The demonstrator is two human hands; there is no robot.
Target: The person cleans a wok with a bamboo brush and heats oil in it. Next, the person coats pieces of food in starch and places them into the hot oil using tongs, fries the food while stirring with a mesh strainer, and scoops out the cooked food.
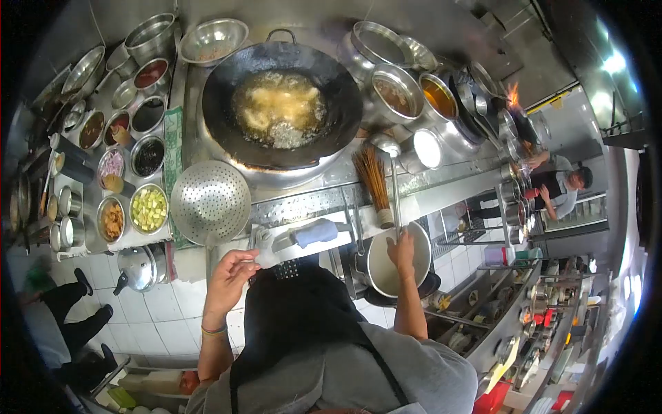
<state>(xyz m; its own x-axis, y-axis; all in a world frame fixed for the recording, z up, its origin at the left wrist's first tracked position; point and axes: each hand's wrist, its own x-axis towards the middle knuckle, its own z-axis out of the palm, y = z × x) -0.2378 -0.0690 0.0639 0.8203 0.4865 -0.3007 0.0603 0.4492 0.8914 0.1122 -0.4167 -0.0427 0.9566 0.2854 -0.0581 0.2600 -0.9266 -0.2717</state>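
My left hand (230, 277) is at the counter's front edge, beside a folded cloth (316, 232), its fingers loosely bent and nothing visible in them. Fingers closed round the handle end of a ladle (396, 186), my right hand (402, 254) is above a white-lined pot (381, 265). The ladle's bowl rests up on the stove. A bamboo brush (372, 176) leans just left of the handle. Pale food (276, 103) bubbles in oil in the large black wok (221, 90). A round perforated skimmer (210, 200) lies in front of the wok, to the left.
Bowls of sauces and cut ingredients (149, 209) fill the left counter. Metal pots (398, 93) stand right of the wok. A lidded pot (138, 268) is at the lower left. One person (565, 186) stands at the far right, near a flame; another person's legs (76, 303) show at left.
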